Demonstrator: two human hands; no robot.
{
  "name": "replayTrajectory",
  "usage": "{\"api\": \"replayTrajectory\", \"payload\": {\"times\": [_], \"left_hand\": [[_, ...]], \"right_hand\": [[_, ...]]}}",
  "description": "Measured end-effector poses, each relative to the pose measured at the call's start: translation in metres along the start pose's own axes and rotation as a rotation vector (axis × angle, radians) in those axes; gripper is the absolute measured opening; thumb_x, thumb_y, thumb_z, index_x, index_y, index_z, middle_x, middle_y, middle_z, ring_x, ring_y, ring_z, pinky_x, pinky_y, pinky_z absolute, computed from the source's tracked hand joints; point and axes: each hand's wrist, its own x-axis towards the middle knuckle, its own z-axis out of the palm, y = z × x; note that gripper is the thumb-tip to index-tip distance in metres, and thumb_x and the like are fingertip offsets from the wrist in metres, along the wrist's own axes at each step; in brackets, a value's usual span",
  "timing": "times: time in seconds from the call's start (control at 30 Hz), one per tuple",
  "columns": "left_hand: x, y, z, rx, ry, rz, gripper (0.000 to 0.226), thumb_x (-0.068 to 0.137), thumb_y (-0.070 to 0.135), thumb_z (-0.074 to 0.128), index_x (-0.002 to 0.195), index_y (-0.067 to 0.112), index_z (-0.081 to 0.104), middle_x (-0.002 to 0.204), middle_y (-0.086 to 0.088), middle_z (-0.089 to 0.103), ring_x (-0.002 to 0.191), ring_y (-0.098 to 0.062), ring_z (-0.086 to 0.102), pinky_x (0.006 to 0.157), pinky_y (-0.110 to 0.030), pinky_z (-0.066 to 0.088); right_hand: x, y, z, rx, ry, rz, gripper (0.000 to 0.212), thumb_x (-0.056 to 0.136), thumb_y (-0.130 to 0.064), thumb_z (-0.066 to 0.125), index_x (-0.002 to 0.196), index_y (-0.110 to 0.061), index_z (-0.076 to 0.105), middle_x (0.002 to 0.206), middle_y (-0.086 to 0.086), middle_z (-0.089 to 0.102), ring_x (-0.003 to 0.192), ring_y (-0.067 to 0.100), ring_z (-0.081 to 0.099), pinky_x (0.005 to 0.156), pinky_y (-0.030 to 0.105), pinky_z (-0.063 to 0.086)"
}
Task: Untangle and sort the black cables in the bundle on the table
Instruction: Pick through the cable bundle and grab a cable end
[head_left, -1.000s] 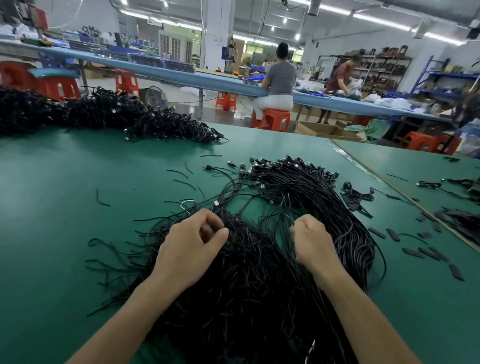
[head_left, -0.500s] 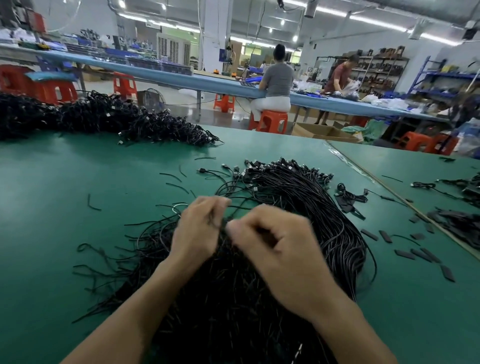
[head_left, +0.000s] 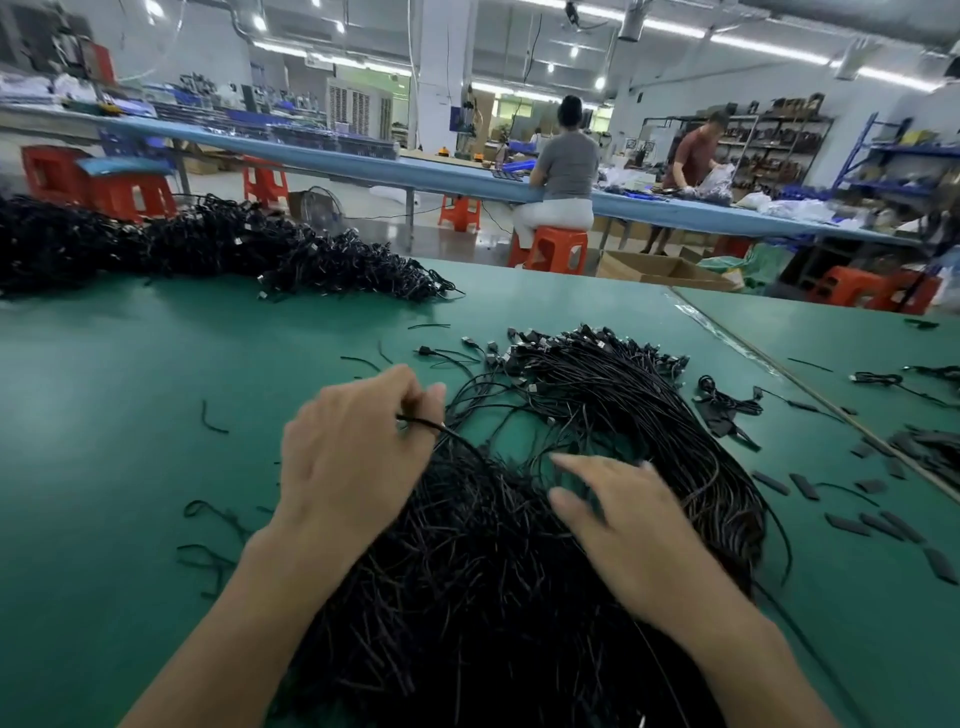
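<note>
The left hand (head_left: 353, 452) is pinching one thin black cable (head_left: 431, 424) in its grip; the right hand (head_left: 634, 530) is spreading an open grip over the tangled black cable bundle (head_left: 493, 582) on the green bench (head_left: 130, 389).

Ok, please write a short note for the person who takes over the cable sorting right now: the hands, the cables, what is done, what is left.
Left hand: pinches one cable drawn up from the bundle.
Right hand: open, fingers straight over the bundle; it is blurred, so contact is unclear.
The bundle lies on the table in front of the person, plug ends at its far side, mostly tangled.
Done: one cable picked out, not yet free.
Left: pull it clear, lay it aside, then probably work through the rest.
</note>
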Motion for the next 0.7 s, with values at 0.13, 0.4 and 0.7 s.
{"api": "replayTrajectory", "payload": {"times": [0.13, 0.4, 0.7], "left_hand": [[-0.004, 0.009, -0.005, 0.099, -0.277, 0.008, 0.021, 0.09, 0.043, 0.048, 0.075, 0.031, 0.04, 0.058, 0.013, 0.046, 0.052, -0.004, 0.043, 0.048, -0.026, 0.027], [-0.006, -0.006, -0.018, -0.521, -0.548, -0.094, 0.044, 0.09, 0.061, 0.055, 0.067, 0.024, 0.063, 0.045, 0.009, 0.043, 0.04, -0.008, 0.035, 0.046, -0.02, 0.033], [-0.02, 0.021, -0.023, -1.516, -1.164, -0.22, 0.046, 0.101, 0.046, 0.044, 0.075, 0.018, 0.069, 0.048, 0.014, 0.032, 0.041, -0.004, 0.024, 0.04, -0.017, 0.022]], "right_hand": [[-0.008, -0.041, 0.013, 0.57, -0.02, -0.19, 0.057, 0.093, -0.07, 0.031, 0.138, -0.04, 0.051, 0.125, -0.032, 0.059, 0.117, -0.018, 0.048, 0.102, 0.009, 0.035], [0.001, -0.03, 0.013, 0.796, 0.338, -0.029, 0.026, 0.098, -0.037, 0.048, 0.087, -0.029, 0.07, 0.08, -0.017, 0.067, 0.073, -0.001, 0.059, 0.063, 0.01, 0.042], [0.008, -0.029, 0.013, 0.901, 0.107, -0.112, 0.017, 0.09, -0.035, 0.064, 0.076, -0.032, 0.073, 0.063, 0.001, 0.061, 0.059, 0.011, 0.051, 0.056, 0.027, 0.043]]}}
